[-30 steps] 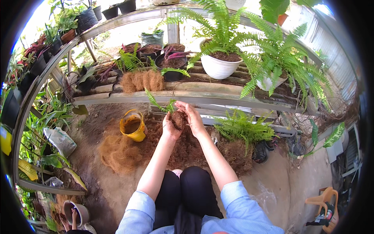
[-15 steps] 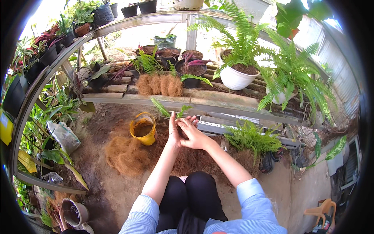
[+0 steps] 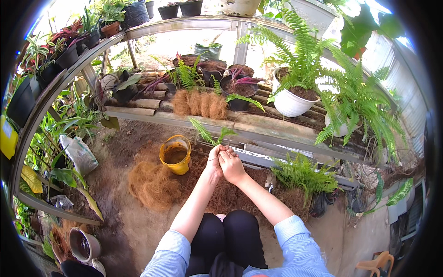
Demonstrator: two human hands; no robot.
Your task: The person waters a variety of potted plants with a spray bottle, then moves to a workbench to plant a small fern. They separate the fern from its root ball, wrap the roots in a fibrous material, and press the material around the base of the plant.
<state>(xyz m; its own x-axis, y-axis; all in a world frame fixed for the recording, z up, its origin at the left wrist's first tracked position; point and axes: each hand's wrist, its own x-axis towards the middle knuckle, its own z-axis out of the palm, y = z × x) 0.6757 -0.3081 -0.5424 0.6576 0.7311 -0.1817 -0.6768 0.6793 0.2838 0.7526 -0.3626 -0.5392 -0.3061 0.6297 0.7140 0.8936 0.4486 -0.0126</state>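
Note:
Both my hands are pressed together in front of me, closed around the base of a small fern [image 3: 208, 133]. Its green fronds stick out beyond my fingers, while its roots are hidden in the grip. My left hand [image 3: 213, 159] is cupped on one side. Over the other side my right hand [image 3: 232, 167] folds its fingers. Soil smudges show on the skin. Left of my hands a yellow bucket [image 3: 176, 156] with brown contents stands on the ground, beside a loose heap of tan coconut fibre [image 3: 153, 185]. Dark crumbly soil [image 3: 226, 196] lies beneath my forearms.
A slatted bench [image 3: 272, 127] crosses ahead, bearing a row of fibre bundles [image 3: 200, 104], black pots [image 3: 238, 88] and a white pot [image 3: 295, 102] with a large fern. Another fern clump [image 3: 304, 175] sits on the ground at right. A pale pot [image 3: 85, 244] stands lower left.
My hands have closed more tightly together, the spread fingers now folded round the fern's base. The whole view has shifted slightly, so the surroundings appear a little further right and lower.

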